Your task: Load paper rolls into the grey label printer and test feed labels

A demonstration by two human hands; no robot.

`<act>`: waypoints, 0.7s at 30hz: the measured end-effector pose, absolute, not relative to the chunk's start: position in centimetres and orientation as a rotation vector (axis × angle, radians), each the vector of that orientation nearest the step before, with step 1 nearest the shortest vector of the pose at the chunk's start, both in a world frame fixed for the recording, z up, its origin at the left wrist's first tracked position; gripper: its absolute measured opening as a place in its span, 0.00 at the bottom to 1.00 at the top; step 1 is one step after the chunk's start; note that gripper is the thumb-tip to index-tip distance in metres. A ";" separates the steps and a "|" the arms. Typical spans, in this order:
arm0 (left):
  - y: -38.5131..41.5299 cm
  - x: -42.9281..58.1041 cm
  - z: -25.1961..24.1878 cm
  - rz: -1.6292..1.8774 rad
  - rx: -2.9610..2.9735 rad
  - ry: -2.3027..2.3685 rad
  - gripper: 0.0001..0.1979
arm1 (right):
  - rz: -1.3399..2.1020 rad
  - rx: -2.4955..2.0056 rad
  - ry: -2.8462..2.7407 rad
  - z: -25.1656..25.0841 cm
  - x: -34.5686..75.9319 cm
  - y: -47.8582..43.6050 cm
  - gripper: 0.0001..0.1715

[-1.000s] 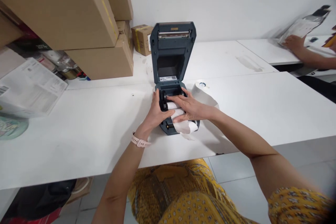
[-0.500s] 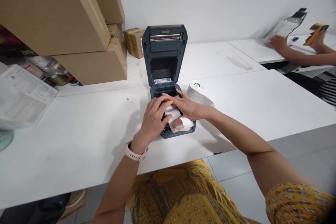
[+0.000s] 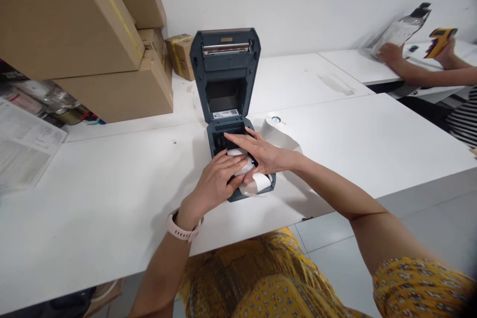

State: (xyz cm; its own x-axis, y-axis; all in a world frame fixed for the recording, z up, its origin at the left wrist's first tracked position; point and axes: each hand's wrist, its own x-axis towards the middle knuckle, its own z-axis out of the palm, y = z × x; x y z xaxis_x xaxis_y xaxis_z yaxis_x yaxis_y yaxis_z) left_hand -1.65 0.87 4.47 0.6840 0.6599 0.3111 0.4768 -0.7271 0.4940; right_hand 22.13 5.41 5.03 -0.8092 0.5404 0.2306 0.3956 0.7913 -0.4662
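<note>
A dark grey label printer [image 3: 227,89] stands on the white table with its lid raised. White label paper [image 3: 257,184] lies in its lower half, a loose end curling over the front. My left hand [image 3: 218,179], with a pale pink watch band at the wrist, holds the paper between its fingers on top and the thumb. My right hand [image 3: 266,151] reaches over the printer from the right. Its fingers are stretched across the opening, and the thumb is down by the paper, partly hidden. A roll of white labels [image 3: 274,126] stands just right of the printer, its strip trailing.
Stacked cardboard boxes [image 3: 112,89] fill the back left, with a small taped box [image 3: 181,57] beside them. A printed sheet in plastic [image 3: 28,141] lies at far left. At right, another person's hands hold a clear bag [image 3: 400,32] and a yellow handheld device [image 3: 439,42].
My left hand's fingers have moved down from the right hand's fingertips and now lie flatter on the paper. More of the printer's inside shows. The view has shifted slightly right.
</note>
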 end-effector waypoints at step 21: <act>1.4 -2.0 5.1 0.631 2.500 0.853 0.18 | 0.795 -0.696 -2.444 6.4 24.3 5.3 0.44</act>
State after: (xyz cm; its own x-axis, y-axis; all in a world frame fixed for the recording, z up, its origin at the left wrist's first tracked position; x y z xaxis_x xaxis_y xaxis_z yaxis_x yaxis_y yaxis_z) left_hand -2.02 1.40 5.08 0.7083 0.6485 0.2787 0.4565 -0.7220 0.5199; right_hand 24.32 5.30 6.36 -0.7583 0.5907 0.2757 0.3153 0.7025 -0.6380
